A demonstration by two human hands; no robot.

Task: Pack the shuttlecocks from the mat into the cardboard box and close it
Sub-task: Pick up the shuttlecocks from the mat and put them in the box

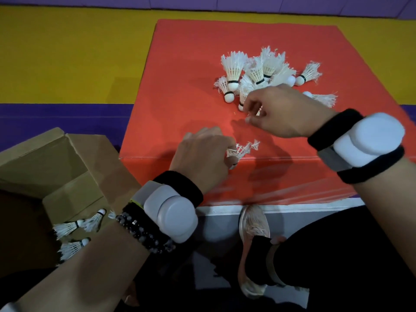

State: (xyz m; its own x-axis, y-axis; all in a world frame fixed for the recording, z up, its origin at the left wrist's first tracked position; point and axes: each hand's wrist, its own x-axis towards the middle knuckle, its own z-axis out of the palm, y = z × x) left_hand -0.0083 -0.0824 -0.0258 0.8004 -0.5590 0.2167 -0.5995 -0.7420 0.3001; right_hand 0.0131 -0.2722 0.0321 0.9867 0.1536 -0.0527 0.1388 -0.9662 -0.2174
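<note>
A floor of broad yellow (67,52) and purple (56,113) bands runs under a thick red-orange foam mat (180,70), whose near edge drops to a white and grey strip of floor. On the far right part of the mat lies a loose pile of white feathered shuttlecocks with black-banded cork heads (261,73); about nine can be made out, though they overlap and the right hand hides some, so the count is uncertain. To the left, just beside the mat's near corner, stands an open brown cardboard box (74,158) with its flaps up, and three shuttlecocks (72,228) lie inside it at the bottom. The left hand (202,152), with a black wristband, a white device and dark bead bracelets, is closed around one frayed shuttlecock (243,149) over the mat's near edge. The right hand (281,111), with the same band and device, hovers at the pile's near side, fingers curled loosely apart; whether they pinch anything I cannot tell. A pale pink shoe (254,224) shows below the mat.
</note>
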